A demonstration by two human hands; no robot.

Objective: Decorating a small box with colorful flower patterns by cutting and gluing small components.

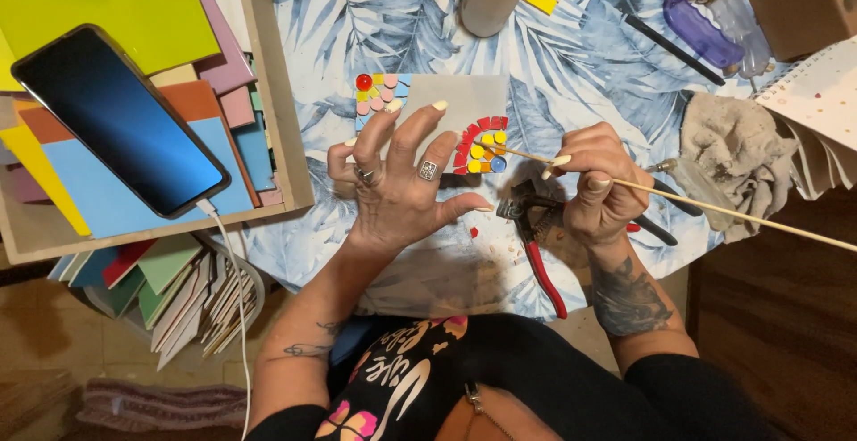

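The right hand (596,182) pinches a thin wooden stick (714,207) between thumb and fingers; its long axis runs from lower right up-left, the tip pointing at the red and yellow pieces on the mosaic tile (464,106). The left hand (402,178), fingers spread open, presses flat on that tile, gripping nothing
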